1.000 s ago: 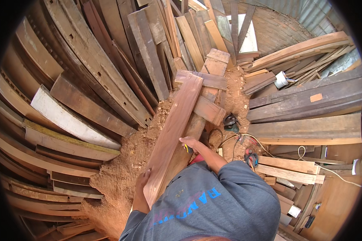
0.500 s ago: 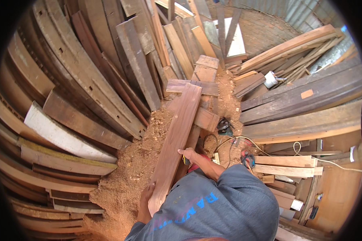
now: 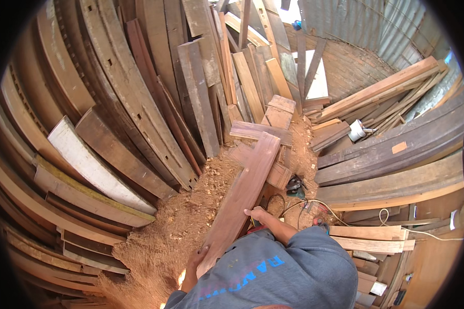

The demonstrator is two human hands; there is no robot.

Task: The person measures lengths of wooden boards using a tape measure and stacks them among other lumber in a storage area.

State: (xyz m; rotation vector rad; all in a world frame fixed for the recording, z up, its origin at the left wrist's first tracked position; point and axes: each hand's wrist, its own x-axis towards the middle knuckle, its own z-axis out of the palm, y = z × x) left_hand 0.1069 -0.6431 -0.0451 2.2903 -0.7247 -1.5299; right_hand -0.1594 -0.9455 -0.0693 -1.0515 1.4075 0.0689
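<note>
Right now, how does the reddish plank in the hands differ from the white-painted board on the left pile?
The reddish plank is bare wood, held by the left hand and right hand. The white-painted board is painted, untouched, and lies among stacked planks. Both are long, flat boards.

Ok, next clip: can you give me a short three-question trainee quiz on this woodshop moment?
1. True or false: both hands rest on the long reddish plank.
2. What covers the ground just left of the plank?
A. Sawdust and shavings
B. Water
C. Bare concrete
3. Fill in: the white container sits to the plank's ____ side.

Key
1. True: the left hand is at the plank's near left edge, and the right hand is on its right edge further up.
2. A: the sawdust heap is reddish-brown.
3. Right, among the stacked boards.
</note>
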